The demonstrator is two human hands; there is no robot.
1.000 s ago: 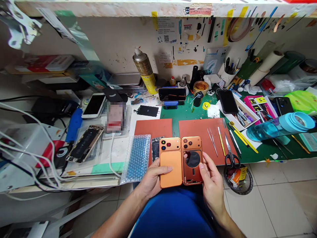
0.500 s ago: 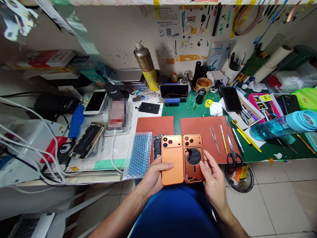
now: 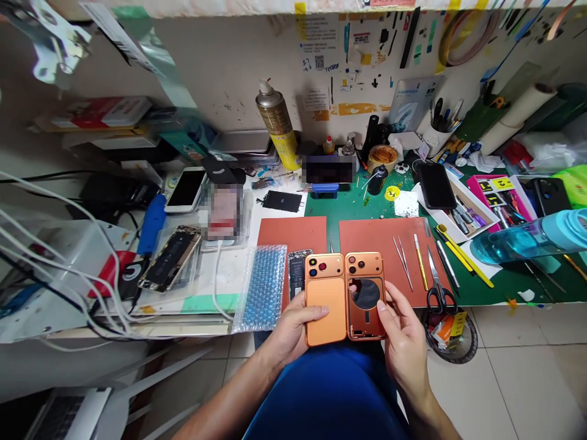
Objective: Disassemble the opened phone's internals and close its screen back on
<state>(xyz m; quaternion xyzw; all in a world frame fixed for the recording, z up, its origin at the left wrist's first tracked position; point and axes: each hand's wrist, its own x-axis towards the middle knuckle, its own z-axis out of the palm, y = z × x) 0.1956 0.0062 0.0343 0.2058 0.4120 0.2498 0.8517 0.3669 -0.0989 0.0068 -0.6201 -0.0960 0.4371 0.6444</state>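
Head cam: L hand (image 3: 290, 327) angled in, fingers (image 3: 316, 313) gripping orange phone back (image 3: 325, 290); R hand (image 3: 406, 336) ditto, orange shell (image 3: 367, 327).

At the frame's lower centre, a smooth orange phone back (image 3: 326, 294) is held upright just left of a darker phone shell (image 3: 365, 296) with a black circle, both lens-end uppermost.

Orange ph. (image 3: 326, 294), copper-orange shell (image 3: 358, 321) w/ blk circle (image 3: 366, 295)
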